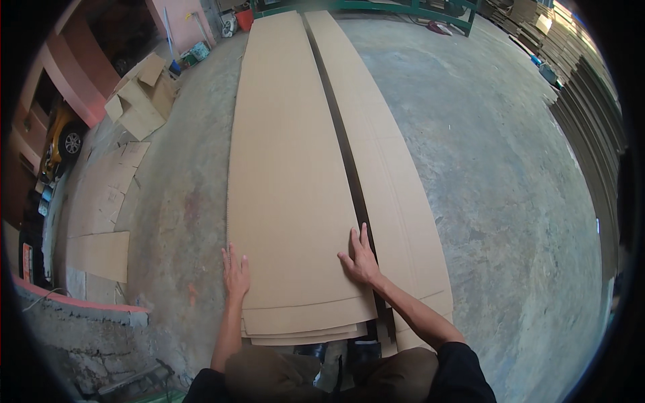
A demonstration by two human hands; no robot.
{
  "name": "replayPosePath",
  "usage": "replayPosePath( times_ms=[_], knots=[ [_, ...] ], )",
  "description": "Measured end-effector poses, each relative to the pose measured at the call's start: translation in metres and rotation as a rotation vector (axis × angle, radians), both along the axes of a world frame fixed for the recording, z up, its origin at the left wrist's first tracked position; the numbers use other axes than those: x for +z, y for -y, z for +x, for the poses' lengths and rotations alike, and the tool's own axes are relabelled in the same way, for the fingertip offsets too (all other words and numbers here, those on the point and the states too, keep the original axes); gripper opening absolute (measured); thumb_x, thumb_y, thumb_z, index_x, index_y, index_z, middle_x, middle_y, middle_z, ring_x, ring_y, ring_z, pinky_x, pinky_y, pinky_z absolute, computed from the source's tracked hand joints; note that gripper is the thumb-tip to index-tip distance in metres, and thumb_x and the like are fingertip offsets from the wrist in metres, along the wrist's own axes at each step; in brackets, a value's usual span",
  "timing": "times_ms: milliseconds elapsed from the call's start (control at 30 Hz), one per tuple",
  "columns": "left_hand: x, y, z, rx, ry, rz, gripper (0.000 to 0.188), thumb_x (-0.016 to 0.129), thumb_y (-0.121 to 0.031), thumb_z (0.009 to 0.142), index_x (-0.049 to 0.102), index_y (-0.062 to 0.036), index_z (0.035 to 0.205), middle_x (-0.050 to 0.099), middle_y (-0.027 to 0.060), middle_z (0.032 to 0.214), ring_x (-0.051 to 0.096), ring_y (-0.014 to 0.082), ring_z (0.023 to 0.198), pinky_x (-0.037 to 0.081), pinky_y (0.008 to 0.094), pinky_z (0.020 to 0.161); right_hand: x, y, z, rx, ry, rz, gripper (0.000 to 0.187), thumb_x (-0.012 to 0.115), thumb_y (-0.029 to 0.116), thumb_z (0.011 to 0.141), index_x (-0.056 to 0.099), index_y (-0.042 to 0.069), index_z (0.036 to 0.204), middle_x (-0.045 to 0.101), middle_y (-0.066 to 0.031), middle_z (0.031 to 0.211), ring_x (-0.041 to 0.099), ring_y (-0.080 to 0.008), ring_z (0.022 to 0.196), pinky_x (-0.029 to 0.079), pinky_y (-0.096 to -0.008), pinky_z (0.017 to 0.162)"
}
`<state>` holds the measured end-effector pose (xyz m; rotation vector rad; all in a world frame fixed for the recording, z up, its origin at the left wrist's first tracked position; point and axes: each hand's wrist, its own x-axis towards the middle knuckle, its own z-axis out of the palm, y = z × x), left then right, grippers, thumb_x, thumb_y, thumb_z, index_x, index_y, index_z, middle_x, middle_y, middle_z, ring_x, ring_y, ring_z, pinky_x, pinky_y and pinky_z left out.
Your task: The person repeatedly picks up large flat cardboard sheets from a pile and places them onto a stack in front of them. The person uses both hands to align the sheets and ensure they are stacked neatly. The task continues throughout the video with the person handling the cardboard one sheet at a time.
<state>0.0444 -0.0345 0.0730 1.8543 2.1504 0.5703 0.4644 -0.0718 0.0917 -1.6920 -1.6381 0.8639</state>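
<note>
A long stack of brown cardboard sheets (289, 168) stretches away from my knees, its near ends slightly uneven. At its left edge rests my left hand (235, 272), fingers stretched out along the side and holding nothing. My right hand (361, 260) lies on the stack's right edge, fingers spread, by a dark narrow gap (341, 134). Beyond that gap runs a second, narrower length of cardboard (386, 168) with crease lines along it. Both palms touch the board, and neither hand grips it.
An open cardboard box (144, 97) and flattened cardboard pieces (101, 201) are on the concrete floor at left. A green metal frame (410, 12) stands at the far end, near a red bucket (243, 20). Stacked cardboard (588, 127) lines the right side. A hammer-like tool (138, 377) lies lower left.
</note>
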Motion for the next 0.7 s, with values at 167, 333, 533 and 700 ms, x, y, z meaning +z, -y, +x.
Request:
replayPosePath(
  times_ms=[167, 333, 533, 700],
  knots=[
    [0.006, -0.007, -0.021, -0.075, 0.106, 0.002, 0.078, 0.061, -0.037, 0.109, 0.025, -0.0129, 0.174, 0.033, 0.0288, 0.173, 0.040, 0.0454, 0.157, 0.039, 0.0500, 0.125, 0.000, 0.002, -0.006, 0.051, 0.039, 0.076, 0.099, 0.076, 0.032, 0.099, 0.016, 0.008, 0.174, 0.009, -0.0434, 0.172, 0.020, -0.0577, 0.160, 0.031, -0.0523, 0.130],
    [0.041, -0.005, -0.021, 0.068, 0.454, -0.158, 0.088, 0.073, -0.038, 0.103, 0.029, -0.0032, 0.170, 0.049, 0.0252, 0.165, 0.051, 0.0354, 0.151, 0.041, 0.0433, 0.123, 0.003, 0.008, -0.007, 0.059, -0.025, 0.026, 0.103, 0.079, 0.030, 0.096, 0.016, 0.003, 0.173, 0.012, -0.0392, 0.175, 0.020, -0.0497, 0.163, 0.026, -0.0484, 0.132],
    [0.008, -0.011, -0.049, 0.086, 0.872, -0.296, 0.077, 0.077, -0.039, 0.103, 0.045, 0.0028, 0.159, 0.063, 0.0182, 0.150, 0.061, 0.0266, 0.138, 0.046, 0.0393, 0.117, -0.005, 0.008, -0.028, -0.149, 0.175, -0.077, 0.124, 0.083, 0.045, 0.088, 0.006, -0.007, 0.171, 0.020, -0.0334, 0.175, 0.021, -0.0437, 0.165, 0.025, -0.0463, 0.133],
    [0.010, -0.011, -0.052, 0.099, 0.957, -0.344, 0.076, 0.076, -0.035, 0.104, 0.041, 0.0004, 0.162, 0.058, 0.0179, 0.155, 0.057, 0.0261, 0.142, 0.046, 0.0389, 0.117, -0.008, -0.001, -0.011, -0.151, -0.279, -0.379, 0.131, 0.082, 0.054, 0.088, 0.002, -0.010, 0.169, 0.032, -0.0341, 0.170, 0.033, -0.0418, 0.161, 0.031, -0.0459, 0.131]
  ],
)
